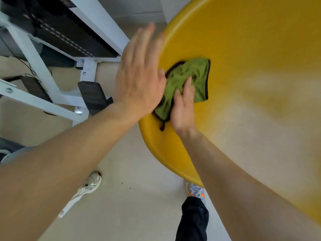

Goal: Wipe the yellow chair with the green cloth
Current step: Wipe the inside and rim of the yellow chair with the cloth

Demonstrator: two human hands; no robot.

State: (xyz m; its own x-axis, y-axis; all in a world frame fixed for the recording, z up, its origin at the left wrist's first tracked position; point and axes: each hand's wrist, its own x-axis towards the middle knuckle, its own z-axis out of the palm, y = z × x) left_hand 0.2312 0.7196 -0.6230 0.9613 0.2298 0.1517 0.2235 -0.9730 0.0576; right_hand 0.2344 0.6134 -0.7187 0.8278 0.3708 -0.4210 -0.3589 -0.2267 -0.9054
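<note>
The green cloth [191, 73], edged in black and bunched into folds, lay on the curved surface of the yellow chair [251, 66], close to the chair's left rim. My right hand [183, 108] rested on the cloth's lower part, fingers stretched out and pressing it against the chair rather than curling round it. My left hand [139, 75] was open, its fingers straight and together, held up at the chair's rim just left of the cloth; it was blurred, and whether it touched the rim could not be told. The chair filled the right of the view above a beige floor [139, 197]. Below the arms were a pale shoe [88, 186], a grey and orange shoe [197, 190] and a dark trouser leg [192, 220]. A white metal frame [43, 70] stood at the upper left, well apart from the chair.
</note>
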